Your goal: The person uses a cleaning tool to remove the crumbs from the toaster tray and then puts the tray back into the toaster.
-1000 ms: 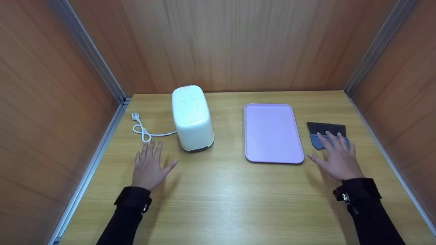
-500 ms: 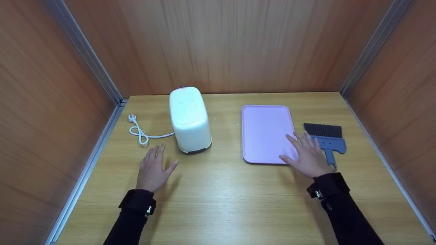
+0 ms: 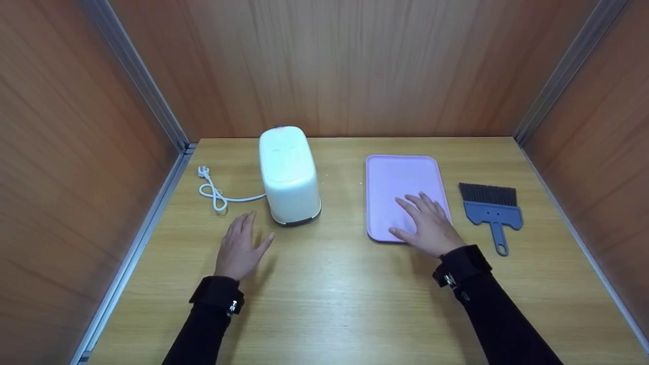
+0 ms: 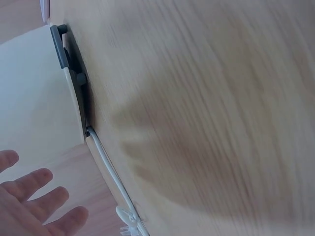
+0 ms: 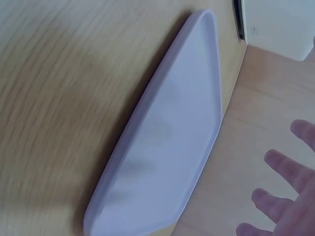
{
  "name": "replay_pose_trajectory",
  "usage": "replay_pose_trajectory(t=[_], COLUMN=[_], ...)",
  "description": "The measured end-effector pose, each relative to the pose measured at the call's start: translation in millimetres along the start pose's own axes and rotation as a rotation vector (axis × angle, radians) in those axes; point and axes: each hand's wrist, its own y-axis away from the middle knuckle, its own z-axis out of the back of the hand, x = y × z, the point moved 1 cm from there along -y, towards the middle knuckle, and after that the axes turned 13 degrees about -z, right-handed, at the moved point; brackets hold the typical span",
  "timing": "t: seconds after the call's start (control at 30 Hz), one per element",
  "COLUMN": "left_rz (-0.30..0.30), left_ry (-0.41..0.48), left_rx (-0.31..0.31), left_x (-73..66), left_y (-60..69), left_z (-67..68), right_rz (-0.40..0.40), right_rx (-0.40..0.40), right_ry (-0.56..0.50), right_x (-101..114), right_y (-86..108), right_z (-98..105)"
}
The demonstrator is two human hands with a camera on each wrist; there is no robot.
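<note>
A white rounded appliance (image 3: 290, 177) with a dark base stands left of centre on the table, its white cord and plug (image 3: 215, 195) lying to its left. My left hand (image 3: 241, 249) hovers in front of the cord and appliance, fingers spread, holding nothing; the left wrist view shows its fingers (image 4: 49, 196) beside the appliance (image 4: 39, 93). Over the near right part of the purple tray (image 3: 400, 187) is my right hand (image 3: 428, 228), empty with spread fingers. In the right wrist view the hand (image 5: 290, 191) is raised off the tray (image 5: 167, 132).
A blue brush (image 3: 492, 215) with dark bristles lies right of the tray, handle toward me. Wooden panels (image 3: 345, 71) with grey metal edging enclose the table (image 3: 324, 304) at the back and both sides. Small pale specks lie between appliance and tray.
My right hand has moved left from above the brush to above the tray, uncovering the brush. My left hand has shifted slightly right, nearer the appliance.
</note>
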Motion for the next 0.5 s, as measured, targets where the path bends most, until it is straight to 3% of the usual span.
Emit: replay_pose_trajectory(t=[0.5], left_rz=[0.171], left_ry=[0.273], left_rx=[-0.009], left_x=[-2.4], left_y=[-6.9], left_z=[-3.1], right_rz=[0.042], right_rx=[0.036], right_ry=[-0.304], right_x=[41.2], right_y=[-26.4], right_z=[-21.9])
